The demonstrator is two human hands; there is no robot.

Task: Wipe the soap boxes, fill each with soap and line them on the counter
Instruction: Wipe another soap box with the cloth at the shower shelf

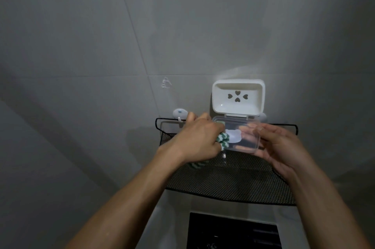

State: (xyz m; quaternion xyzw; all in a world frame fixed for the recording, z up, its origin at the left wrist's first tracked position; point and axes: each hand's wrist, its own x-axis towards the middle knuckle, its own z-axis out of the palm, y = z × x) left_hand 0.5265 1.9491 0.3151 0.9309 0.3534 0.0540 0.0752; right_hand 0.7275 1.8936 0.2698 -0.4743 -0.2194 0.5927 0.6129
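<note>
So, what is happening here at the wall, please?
A person is wiping a soap box that hangs on the tiled wall above a black mesh shelf. The left hand grips a green and white cloth and rubs it on the clear lid, which hangs open below the white tray. The right hand holds the lid steady from its right side. The tray has no soap in it yet.

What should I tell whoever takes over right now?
Left hand grips the green-and-white cloth against the clear lid of the soap box.
Right hand steadies the lid, fingers behind it.
The box hangs open on the wall above the mesh shelf, with no soap inside.
Done: wiping under way.
Left: finish wiping, add soap; no counter or other boxes in view.
</note>
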